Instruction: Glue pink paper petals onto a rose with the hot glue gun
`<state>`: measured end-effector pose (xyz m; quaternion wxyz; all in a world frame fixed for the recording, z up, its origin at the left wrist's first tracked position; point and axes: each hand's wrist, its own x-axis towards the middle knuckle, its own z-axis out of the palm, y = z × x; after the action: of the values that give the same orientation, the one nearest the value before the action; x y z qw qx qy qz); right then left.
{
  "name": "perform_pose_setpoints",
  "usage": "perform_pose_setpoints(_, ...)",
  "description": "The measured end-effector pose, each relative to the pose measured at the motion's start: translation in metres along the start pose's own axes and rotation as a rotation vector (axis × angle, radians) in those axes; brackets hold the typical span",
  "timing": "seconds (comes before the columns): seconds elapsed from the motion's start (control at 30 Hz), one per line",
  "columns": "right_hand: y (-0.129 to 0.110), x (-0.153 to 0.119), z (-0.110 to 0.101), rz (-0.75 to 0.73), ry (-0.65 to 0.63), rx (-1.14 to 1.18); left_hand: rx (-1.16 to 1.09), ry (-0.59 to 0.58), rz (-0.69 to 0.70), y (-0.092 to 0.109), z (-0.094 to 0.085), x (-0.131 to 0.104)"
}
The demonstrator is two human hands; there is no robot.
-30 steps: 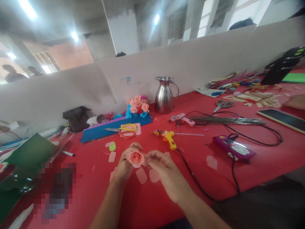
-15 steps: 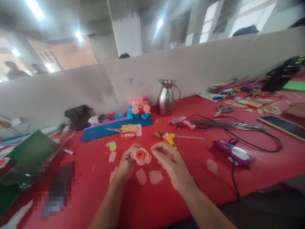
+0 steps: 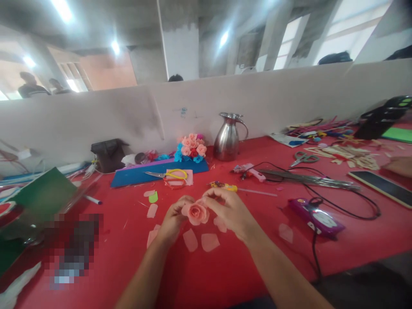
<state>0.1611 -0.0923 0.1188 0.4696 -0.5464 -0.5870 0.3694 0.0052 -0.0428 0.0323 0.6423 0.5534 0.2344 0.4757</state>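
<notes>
A pink paper rose [image 3: 197,212] is held up over the red table [image 3: 193,279]. My left hand [image 3: 174,219] is closed on it from the left, behind the petals. The bent fingers of my right hand [image 3: 230,210] touch the rose's upper right edge, thumb and fingertips pressed to a petal. Loose pink petals [image 3: 210,242] lie below the rose, with another one [image 3: 220,224] beside my right hand. Just beyond my right hand lies a yellow glue gun [image 3: 225,187], partly hidden by the fingers.
Behind stand a steel jug [image 3: 227,139] and a bunch of paper flowers [image 3: 192,147]. Yellow-handled scissors [image 3: 175,174] lie on the left. To the right are a pink glue gun [image 3: 249,171], wires [image 3: 315,179], a purple box [image 3: 317,216] with a cable, a phone [image 3: 380,185] and another person's hand [image 3: 399,166].
My right hand has moved left and now touches the rose, which sits slightly further right. The view has shifted a little.
</notes>
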Motion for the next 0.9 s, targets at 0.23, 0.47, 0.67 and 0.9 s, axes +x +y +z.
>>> perform_pose_setpoints(0.23,0.008,0.004,0.002,-0.05,0.13,0.078,-0.14,0.171,-0.027,-0.011,-0.006,0.005)
perform_pose_setpoints(0.47,0.002,-0.022,0.01,-0.079,0.145,0.145,-0.328,0.475,-0.037,-0.014,-0.015,0.016)
perform_pose_setpoints(0.67,0.026,-0.006,0.024,-0.164,0.023,-0.1,-0.239,0.493,0.11,-0.016,-0.019,0.019)
perform_pose_setpoints(0.9,0.063,0.039,0.038,-0.225,0.041,-0.138,-0.304,0.525,0.066,-0.009,-0.014,0.018)
